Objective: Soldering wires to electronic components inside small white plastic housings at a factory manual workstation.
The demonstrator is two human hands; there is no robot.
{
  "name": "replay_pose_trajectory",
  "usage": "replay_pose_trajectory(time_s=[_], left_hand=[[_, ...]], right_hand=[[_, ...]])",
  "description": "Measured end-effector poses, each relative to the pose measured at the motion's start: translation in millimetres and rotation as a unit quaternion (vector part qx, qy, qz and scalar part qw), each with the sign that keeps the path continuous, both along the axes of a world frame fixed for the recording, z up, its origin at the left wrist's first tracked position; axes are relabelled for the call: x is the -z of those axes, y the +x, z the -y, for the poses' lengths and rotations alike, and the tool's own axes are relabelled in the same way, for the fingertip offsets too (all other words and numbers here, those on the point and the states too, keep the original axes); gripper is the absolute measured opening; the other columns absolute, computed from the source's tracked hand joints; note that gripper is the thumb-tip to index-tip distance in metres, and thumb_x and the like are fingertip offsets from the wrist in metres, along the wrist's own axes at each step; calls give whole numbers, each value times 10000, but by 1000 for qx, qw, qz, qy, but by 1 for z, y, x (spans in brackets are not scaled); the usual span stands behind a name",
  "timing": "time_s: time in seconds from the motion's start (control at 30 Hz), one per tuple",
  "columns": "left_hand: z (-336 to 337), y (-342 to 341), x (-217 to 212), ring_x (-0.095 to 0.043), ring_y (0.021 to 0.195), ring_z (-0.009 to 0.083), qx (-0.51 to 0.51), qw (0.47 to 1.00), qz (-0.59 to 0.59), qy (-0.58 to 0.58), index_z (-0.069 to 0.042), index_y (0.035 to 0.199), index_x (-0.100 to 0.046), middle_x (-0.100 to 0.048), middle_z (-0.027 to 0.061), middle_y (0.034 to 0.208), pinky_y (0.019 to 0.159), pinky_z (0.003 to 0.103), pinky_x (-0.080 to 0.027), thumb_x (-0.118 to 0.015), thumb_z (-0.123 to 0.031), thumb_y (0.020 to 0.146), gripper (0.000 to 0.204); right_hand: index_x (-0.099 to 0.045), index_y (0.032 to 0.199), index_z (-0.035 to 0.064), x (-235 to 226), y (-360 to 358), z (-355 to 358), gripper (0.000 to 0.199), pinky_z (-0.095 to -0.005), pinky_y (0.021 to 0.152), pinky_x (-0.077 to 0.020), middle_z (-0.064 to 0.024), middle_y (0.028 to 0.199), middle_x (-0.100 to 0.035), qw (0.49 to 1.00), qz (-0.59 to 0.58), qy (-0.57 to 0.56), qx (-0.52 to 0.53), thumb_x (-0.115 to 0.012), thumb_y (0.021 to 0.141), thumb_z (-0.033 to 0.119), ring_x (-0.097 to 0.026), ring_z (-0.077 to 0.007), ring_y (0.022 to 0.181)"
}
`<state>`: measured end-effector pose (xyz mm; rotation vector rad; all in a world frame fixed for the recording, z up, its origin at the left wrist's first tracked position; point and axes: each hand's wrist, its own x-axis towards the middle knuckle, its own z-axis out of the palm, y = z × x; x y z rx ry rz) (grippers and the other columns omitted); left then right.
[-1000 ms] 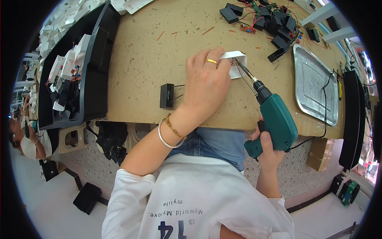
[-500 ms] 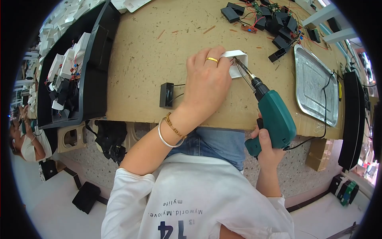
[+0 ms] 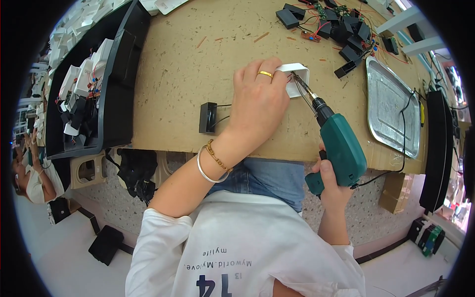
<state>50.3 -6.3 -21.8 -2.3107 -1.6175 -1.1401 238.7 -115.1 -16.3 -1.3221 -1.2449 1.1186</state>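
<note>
- Left hand fingers pressed together, curled down over a small white plastic housing, pinning it flat to the workbench; gold ring on one finger.
- White housing sits mid-bench, upper centre of view, mostly covered by the left hand; only its far right corner and rim show.
- Right hand fingers wrapped tight round the grip of a green power screwdriver; the hand sits low, just off the bench's near edge.
- Screwdriver tilted, bit pointing up-left into the open side of the white housing, tip touching it right beside the left fingertips.
- A thin black cord runs from the screwdriver's base off to the right.
- Left wrist has a gold chain bracelet and a silver bangle.
- Small black box with two thin wires lies on the bench just left of the left hand, not touched.
- Workbench top is tan, rough, with scattered small reddish bits.
- Metal tray to the right of the screwdriver, apart from it.
- Pile of black modules with coloured wires at far top right, well apart from the hands.
- Black bin on the left edge holds white parts with wires.
- Another person at far left, below bench level.
</note>
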Motion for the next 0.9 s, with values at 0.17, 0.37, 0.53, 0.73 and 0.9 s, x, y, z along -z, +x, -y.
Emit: replay_pose_trajectory(time_s=[0.17, 0.37, 0.53, 0.73, 0.9], left_hand=[[-1, 0, -1, -525, 947, 294, 4, 1000, 20, 14, -19, 813, -543, -560, 90, 1062, 823, 406, -404, -614, -23, 736, 105], [0, -1, 0, -507, 1000, 260, 0, 1000, 6, -8, -23, 866, -590, -546, 84, 1049, 853, 402, -375, -599, -66, 741, 132], [-2, 0, 0, -511, 992, 263, -2, 1000, 6, 2, -20, 851, -583, -550, 89, 1046, 846, 404, -380, -599, -64, 740, 120], [-1, 0, -1, -528, 946, 300, 1, 1000, 21, 12, -13, 802, -537, -559, 101, 1066, 817, 413, -418, -609, -18, 729, 103], [-1, 0, 1, -512, 988, 263, -3, 1000, 5, 6, -17, 841, -582, -552, 86, 1042, 836, 401, -384, -604, -64, 732, 120]], right_hand=[[-525, 1172, -53, 0, 2, 0, 369, -257, 629, -478, -125, 1043, -598, 1000, -2, 7, -3, -588, 847, 112, -566, -112, 694], [-518, 1171, -58, -3, -2, 0, 381, -258, 633, -476, -138, 1052, -587, 1000, -19, 5, 15, -587, 842, 121, -558, -117, 691], [-519, 1167, -55, 0, -1, -1, 363, -258, 633, -473, -135, 1049, -582, 1000, -14, 16, 5, -571, 848, 109, -556, -116, 690], [-542, 1125, -44, 1, 2, 1, 312, -258, 643, -463, -112, 962, -596, 1000, -7, -13, 2, -575, 864, 124, -556, -118, 688], [-558, 1043, -43, -2, -3, 0, 260, -257, 607, -480, -90, 847, -605, 999, -34, -9, 38, -622, 835, 99, -579, -124, 658]])
